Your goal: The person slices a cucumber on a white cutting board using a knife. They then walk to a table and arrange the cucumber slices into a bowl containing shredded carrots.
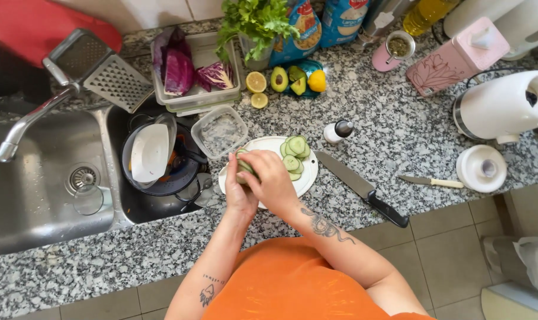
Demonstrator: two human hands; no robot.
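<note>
Left grip [240, 192] and right grip [273, 181] pressed close together, fingers curled inward, both closed; tattooed forearms bent and converging from the torso, wrists nearly touching.

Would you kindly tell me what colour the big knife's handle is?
Black; the knife lies right of the plate, clearest in the head view.

slices [294, 155] on plate [308, 175] | knife [361, 188] right of plate | sink [41, 195] left
</note>
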